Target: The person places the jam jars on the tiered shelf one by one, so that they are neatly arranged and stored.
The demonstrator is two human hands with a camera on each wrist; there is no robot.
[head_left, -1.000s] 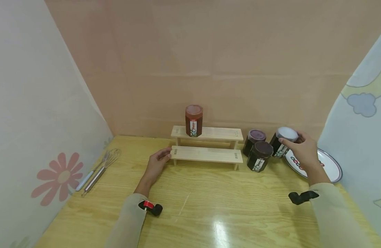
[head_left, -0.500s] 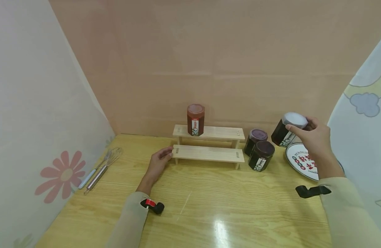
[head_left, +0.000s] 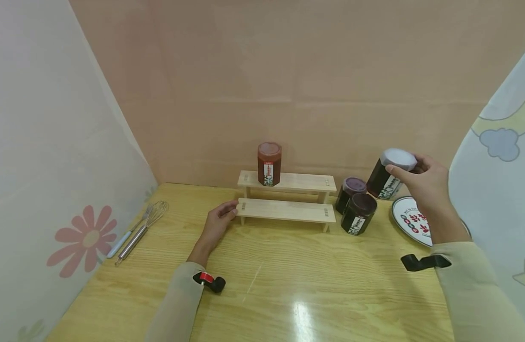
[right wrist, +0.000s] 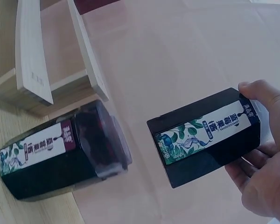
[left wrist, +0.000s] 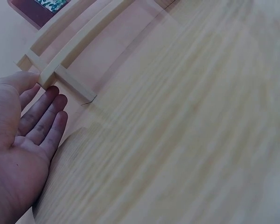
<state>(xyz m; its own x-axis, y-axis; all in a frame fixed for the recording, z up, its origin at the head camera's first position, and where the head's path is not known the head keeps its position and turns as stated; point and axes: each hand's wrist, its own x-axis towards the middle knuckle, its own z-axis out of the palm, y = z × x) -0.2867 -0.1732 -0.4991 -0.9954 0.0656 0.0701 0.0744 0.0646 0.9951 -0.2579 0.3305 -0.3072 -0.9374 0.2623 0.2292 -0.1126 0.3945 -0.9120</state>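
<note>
- Head view: right hand (head_left: 430,183) grips a white-lidded jar (head_left: 385,180) aloft, near two dark jars (head_left: 359,211) on the surface (head_left: 296,266)
- Left hand (head_left: 215,225) pinches the lower wooden shelf (head_left: 285,210) by its left end

Head cam: fwd/down, wide; L/R wrist cams: close, tilted, each sharing shelf (head_left: 285,210) w/ head.

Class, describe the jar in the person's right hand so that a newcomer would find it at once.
Find the two-tier wooden rack on the table, then look right, to two dark jars standing close together. Just beyond them, the right hand holds your jar. Unlike its neighbours, it hangs tilted in the air, its top looking whitish.
</note>
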